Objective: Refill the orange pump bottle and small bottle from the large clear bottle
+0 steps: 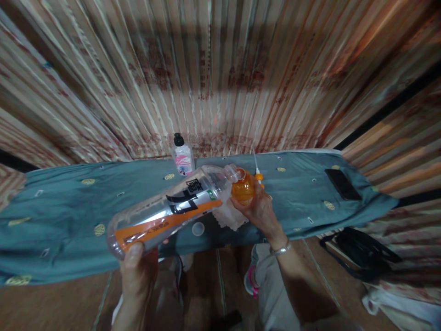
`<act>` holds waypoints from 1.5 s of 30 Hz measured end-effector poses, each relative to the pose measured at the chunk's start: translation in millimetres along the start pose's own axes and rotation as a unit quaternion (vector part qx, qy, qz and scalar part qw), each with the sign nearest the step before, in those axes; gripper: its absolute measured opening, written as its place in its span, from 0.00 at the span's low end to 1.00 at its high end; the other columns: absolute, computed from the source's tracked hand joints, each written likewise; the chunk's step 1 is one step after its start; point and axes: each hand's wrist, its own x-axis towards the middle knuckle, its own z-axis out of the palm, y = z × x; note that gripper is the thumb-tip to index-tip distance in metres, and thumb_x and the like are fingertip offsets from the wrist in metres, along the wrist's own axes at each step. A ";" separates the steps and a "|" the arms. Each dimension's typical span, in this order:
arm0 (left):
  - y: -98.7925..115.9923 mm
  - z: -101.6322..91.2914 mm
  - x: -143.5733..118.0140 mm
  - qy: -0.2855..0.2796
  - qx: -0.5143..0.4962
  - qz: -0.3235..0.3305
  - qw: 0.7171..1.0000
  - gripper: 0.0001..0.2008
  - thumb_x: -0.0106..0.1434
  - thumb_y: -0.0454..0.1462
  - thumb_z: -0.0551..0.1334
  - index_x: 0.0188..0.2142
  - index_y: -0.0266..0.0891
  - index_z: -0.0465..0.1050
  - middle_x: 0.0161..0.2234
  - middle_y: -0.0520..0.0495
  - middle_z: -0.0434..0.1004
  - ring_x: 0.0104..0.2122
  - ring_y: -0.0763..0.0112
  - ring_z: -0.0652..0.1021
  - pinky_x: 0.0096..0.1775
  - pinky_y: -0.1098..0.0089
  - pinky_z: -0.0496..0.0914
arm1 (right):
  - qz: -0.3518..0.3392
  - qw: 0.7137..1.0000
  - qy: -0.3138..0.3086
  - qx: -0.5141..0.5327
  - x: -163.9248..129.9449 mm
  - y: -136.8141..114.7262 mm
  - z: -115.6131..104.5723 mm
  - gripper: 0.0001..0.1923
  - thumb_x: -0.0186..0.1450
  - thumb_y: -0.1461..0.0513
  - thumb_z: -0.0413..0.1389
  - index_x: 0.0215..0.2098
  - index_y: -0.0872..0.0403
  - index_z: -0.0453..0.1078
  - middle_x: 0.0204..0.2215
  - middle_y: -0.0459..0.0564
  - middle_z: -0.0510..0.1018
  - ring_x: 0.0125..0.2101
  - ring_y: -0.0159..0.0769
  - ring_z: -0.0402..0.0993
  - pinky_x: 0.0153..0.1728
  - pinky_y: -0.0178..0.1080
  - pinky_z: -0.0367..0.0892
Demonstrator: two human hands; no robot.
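While the clear plastic bottle (168,209) lies tilted across the near edge of the teal cloth (62,220), neck pointing away and to the right, both hands are on the work.

Left hand: the left hand (138,271) is closed round the bottle's base, thumb on top.

Right hand: the right hand (258,209) is curled under a small orange container (243,189), held at the bottle's mouth; whether the two rims touch cannot be told.

Handling: the bottle looks empty, so probably light; its thin wall would likely dent under a hard squeeze, and the smooth label may be slippery. The base and the neck seem the firmest places to grip.

Beyond the bottle: a small pump bottle (182,158) with pink label stands upright by the corrugated wall (220,69).

Right of the bottle: a thin orange-tipped applicator (257,171) sits just behind the right hand; a dark phone (342,184) lies well apart.

Beneath the bottle's neck: a white crumpled cloth (229,216), and a pale round disc (198,228) beside it.

Obstruction: nothing stands between the hands.
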 end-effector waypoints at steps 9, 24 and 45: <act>1.3 3.1 0.0 0.001 0.000 0.003 1.000 0.32 0.34 0.52 0.81 0.37 0.43 0.78 0.28 0.52 0.78 0.25 0.69 0.75 0.20 0.75 0.68 | 0.043 0.999 -0.023 0.005 -0.8 0.4 -1.0 0.41 0.63 0.53 0.67 0.68 0.58 0.59 0.53 0.65 0.82 0.51 0.54 0.83 0.52 0.54 0.81; 1.3 3.2 -0.2 -0.016 -0.012 0.003 1.000 0.31 0.35 0.51 0.81 0.38 0.43 0.79 0.32 0.51 0.81 0.25 0.70 0.76 0.20 0.76 0.68 | 0.035 0.999 -0.023 0.003 -1.4 1.3 -1.2 0.42 0.63 0.53 0.67 0.68 0.59 0.58 0.53 0.66 0.82 0.51 0.55 0.83 0.52 0.55 0.80; 3.1 4.1 -1.1 -0.017 0.000 0.009 1.000 0.29 0.35 0.51 0.81 0.35 0.43 0.78 0.31 0.49 0.80 0.25 0.69 0.76 0.18 0.75 0.67 | 0.039 0.999 -0.018 0.003 0.3 0.0 -1.4 0.40 0.63 0.51 0.67 0.67 0.59 0.61 0.51 0.65 0.83 0.49 0.55 0.84 0.49 0.56 0.82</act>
